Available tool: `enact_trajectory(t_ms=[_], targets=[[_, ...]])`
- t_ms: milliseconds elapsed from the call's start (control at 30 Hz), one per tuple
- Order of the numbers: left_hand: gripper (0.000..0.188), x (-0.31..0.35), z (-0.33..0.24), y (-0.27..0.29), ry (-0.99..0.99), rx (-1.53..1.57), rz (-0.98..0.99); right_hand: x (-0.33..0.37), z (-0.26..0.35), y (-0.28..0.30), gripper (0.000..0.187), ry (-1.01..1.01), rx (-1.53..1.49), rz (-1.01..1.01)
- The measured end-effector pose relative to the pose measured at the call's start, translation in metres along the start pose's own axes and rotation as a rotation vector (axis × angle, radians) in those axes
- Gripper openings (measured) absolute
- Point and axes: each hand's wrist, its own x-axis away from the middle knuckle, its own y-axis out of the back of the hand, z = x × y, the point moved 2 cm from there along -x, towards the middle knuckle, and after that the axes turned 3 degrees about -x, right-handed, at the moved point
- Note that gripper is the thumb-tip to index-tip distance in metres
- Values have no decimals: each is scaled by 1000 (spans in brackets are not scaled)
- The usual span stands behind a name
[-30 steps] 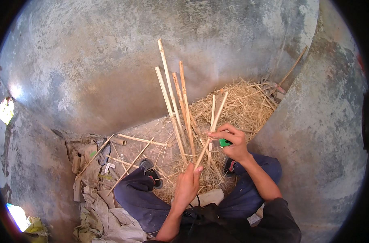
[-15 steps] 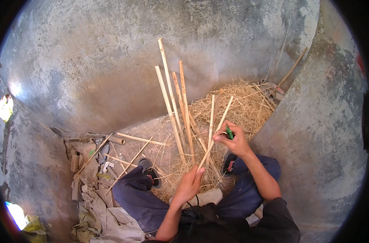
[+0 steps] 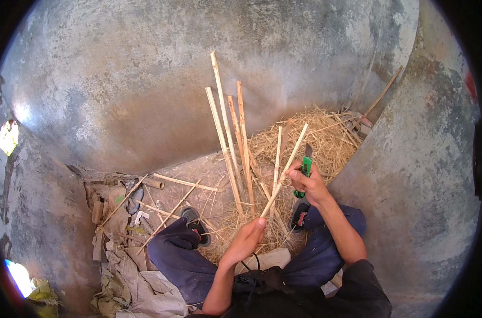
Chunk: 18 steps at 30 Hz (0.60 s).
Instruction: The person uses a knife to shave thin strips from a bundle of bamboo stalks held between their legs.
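My left hand (image 3: 245,241) grips the lower end of a pale, slim bamboo stick (image 3: 286,173), which slants up and to the right. In my right hand (image 3: 311,184) is a green utility knife (image 3: 305,167), its dark blade pointing upward just right of the stick. The fingers of that hand are wrapped round the handle, close beside the stick's middle; whether they touch the stick I cannot tell. Just behind the held stick stands another pale stick (image 3: 277,151). Farther left, several longer bamboo sticks (image 3: 224,127) lean up against the wall.
Straw-like shavings (image 3: 326,132) are heaped at the back right and scattered between my shoes. Concrete walls (image 3: 145,79) rise behind and at both sides. Thin sticks (image 3: 169,217) lie on the floor at left, near crumpled sacking (image 3: 140,289) and a short bamboo tube (image 3: 153,183).
My right hand has turned the knife upright, so its blade and handle now show, and has shifted slightly right. My left hand still holds the stick in nearly the same place.
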Motion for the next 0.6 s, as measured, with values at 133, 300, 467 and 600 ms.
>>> enact_trajectory(t_ms=[133,300,467,600], targets=[[49,-3,2,2,24,19,15,1,3,1,17,9,-43,-18],[46,0,-1,0,-17,-210,-180,1,21,7,25,118,-128,15],[40,2,-8,-2,6,-259,-206,3,28,8,35,96,-72,-63],[37,4,-10,-5,-49,-292,-233,2,17,5,40,145,196,-119]])
